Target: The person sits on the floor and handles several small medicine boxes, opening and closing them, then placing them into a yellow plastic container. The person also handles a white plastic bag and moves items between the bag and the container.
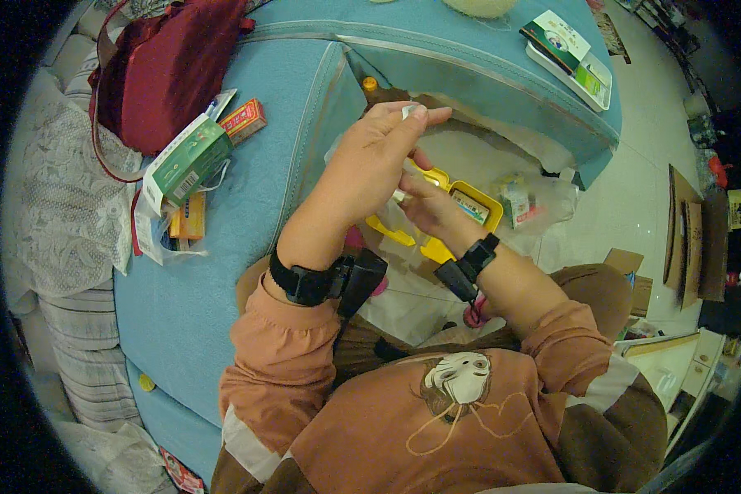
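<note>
My left hand (376, 148) is raised over the gap in front of the blue padded seat, with a small white piece (409, 112) between thumb and fingers. Just below and to its right is my right hand (429, 200), its fingers curled by a small whitish thing (399, 195) that I cannot make out. Beneath both hands lies an open yellow plastic case (497, 213), partly hidden by them; a small printed box (470, 206) sits in its right compartment. A clear plastic bag (546, 200) with printed packs stands right of the case.
On the blue seat (253, 167) at left are a dark red bag (173, 74), a green and white box (188, 163), a red box (244, 121) and an orange box (188, 216). A white tray (599, 96) with packs rests at upper right. Cardboard (685, 234) stands at far right.
</note>
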`<act>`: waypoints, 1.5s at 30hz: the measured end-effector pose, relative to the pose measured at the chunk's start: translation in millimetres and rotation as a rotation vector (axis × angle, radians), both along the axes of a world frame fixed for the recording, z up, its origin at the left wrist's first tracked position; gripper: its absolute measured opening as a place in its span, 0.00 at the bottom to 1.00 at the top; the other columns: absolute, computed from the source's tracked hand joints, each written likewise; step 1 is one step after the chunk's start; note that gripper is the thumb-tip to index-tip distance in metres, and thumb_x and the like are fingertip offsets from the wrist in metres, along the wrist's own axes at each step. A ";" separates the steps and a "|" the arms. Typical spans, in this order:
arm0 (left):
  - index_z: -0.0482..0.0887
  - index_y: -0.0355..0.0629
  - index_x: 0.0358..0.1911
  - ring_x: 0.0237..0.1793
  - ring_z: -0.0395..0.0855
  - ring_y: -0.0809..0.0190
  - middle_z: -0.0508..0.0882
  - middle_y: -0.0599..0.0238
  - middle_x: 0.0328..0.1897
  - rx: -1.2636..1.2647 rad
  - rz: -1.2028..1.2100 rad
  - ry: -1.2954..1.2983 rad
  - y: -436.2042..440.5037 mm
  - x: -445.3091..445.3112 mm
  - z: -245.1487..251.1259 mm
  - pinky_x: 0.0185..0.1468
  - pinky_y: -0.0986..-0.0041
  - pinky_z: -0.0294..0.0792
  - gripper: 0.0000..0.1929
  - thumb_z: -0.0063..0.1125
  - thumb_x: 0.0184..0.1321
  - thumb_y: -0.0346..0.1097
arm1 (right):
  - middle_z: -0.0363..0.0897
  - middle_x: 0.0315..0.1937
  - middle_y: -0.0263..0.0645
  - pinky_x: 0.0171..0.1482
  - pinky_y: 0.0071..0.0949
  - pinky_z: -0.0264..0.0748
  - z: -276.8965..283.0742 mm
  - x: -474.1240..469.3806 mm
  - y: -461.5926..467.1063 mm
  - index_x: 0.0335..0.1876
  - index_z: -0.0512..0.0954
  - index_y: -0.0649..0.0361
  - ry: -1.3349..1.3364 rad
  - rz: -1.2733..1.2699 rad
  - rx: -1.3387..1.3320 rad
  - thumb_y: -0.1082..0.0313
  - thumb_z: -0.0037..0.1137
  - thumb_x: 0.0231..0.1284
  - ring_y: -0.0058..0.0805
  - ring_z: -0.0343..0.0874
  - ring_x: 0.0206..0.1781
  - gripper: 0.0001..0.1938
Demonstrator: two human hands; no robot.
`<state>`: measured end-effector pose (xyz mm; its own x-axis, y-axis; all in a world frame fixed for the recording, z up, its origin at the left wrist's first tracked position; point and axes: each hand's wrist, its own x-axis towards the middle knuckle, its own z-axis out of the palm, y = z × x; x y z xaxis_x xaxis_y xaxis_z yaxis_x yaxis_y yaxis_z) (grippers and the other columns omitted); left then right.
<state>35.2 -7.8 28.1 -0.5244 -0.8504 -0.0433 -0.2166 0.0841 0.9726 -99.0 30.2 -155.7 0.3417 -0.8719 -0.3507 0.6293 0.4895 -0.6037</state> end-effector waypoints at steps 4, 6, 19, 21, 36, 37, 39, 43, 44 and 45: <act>0.85 0.45 0.60 0.35 0.79 0.69 0.76 0.61 0.66 0.073 -0.037 0.096 1.4 3.7 6.2 0.31 0.80 0.70 0.25 0.40 0.76 0.52 | 0.77 0.58 0.31 0.61 0.35 0.71 -71.8 27.9 -12.5 0.57 0.76 0.56 0.293 -0.004 -0.156 0.50 0.56 0.67 0.32 0.75 0.61 0.21; 0.85 0.42 0.59 0.34 0.79 0.70 0.76 0.61 0.67 0.090 -0.049 0.094 0.2 4.6 6.2 0.30 0.79 0.69 0.25 0.40 0.75 0.51 | 0.81 0.53 0.34 0.56 0.36 0.73 -106.1 31.9 -18.5 0.50 0.81 0.59 0.554 0.060 -0.249 0.47 0.52 0.68 0.35 0.78 0.58 0.21; 0.86 0.40 0.55 0.29 0.79 0.71 0.84 0.60 0.56 0.113 -0.133 0.076 12.7 -7.3 5.0 0.29 0.80 0.68 0.26 0.42 0.75 0.54 | 0.73 0.54 0.28 0.55 0.28 0.72 -12.9 32.2 8.1 0.70 0.66 0.50 0.492 -0.168 -0.326 0.61 0.54 0.68 0.24 0.73 0.56 0.25; 0.87 0.40 0.55 0.27 0.79 0.72 0.83 0.59 0.56 0.132 -0.148 0.046 13.0 -8.3 4.8 0.29 0.80 0.68 0.26 0.42 0.75 0.54 | 0.75 0.48 0.26 0.49 0.26 0.73 -0.1 39.2 6.7 0.69 0.67 0.50 0.522 -0.193 -0.384 0.62 0.48 0.70 0.22 0.73 0.50 0.23; 0.87 0.37 0.54 0.34 0.80 0.71 0.80 0.63 0.60 0.168 -0.219 0.010 22.6 -16.1 -2.1 0.31 0.80 0.67 0.25 0.42 0.76 0.50 | 0.80 0.49 0.30 0.48 0.26 0.75 -37.9 33.2 -7.7 0.63 0.75 0.45 0.702 -0.131 -0.325 0.54 0.57 0.65 0.25 0.78 0.54 0.21; 0.87 0.37 0.54 0.34 0.79 0.72 0.80 0.63 0.60 0.124 -0.229 -0.003 22.2 -16.2 -1.7 0.31 0.79 0.67 0.25 0.41 0.76 0.50 | 0.81 0.49 0.29 0.50 0.29 0.75 -33.4 26.0 -3.1 0.62 0.75 0.44 0.655 -0.098 -0.232 0.55 0.58 0.64 0.27 0.78 0.54 0.21; 0.87 0.36 0.54 0.34 0.78 0.72 0.80 0.63 0.60 0.108 -0.227 0.000 22.4 -16.8 -1.1 0.30 0.79 0.66 0.25 0.41 0.76 0.49 | 0.81 0.46 0.28 0.51 0.30 0.76 -24.0 21.3 3.2 0.62 0.75 0.44 0.634 -0.075 -0.136 0.55 0.60 0.63 0.29 0.79 0.53 0.21; 0.87 0.35 0.53 0.34 0.78 0.72 0.80 0.63 0.61 0.167 -0.192 0.025 23.7 -17.6 1.1 0.30 0.80 0.65 0.24 0.42 0.75 0.48 | 0.82 0.42 0.30 0.49 0.32 0.76 -22.9 36.9 -2.2 0.62 0.74 0.44 0.965 -0.077 -0.178 0.55 0.60 0.61 0.30 0.81 0.47 0.23; 0.87 0.35 0.53 0.34 0.78 0.72 0.80 0.63 0.61 0.170 -0.189 0.020 23.6 -17.8 1.7 0.30 0.80 0.65 0.24 0.43 0.75 0.48 | 0.82 0.42 0.31 0.49 0.34 0.76 -27.7 42.6 -3.2 0.62 0.74 0.44 1.108 -0.100 -0.233 0.55 0.59 0.60 0.31 0.81 0.46 0.23; 0.87 0.35 0.53 0.34 0.78 0.72 0.80 0.63 0.61 0.170 -0.189 0.019 24.0 -17.8 2.3 0.30 0.80 0.65 0.25 0.43 0.75 0.49 | 0.82 0.42 0.32 0.48 0.36 0.76 -33.7 47.6 -3.9 0.62 0.73 0.44 1.094 -0.192 -0.315 0.54 0.59 0.60 0.33 0.80 0.46 0.24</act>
<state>17.4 16.2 30.4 -0.6751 -0.7189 -0.1655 -0.1940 -0.0435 0.9800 -51.4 26.3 -189.4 -0.1588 -0.9780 -0.1351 -0.2583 0.1732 -0.9504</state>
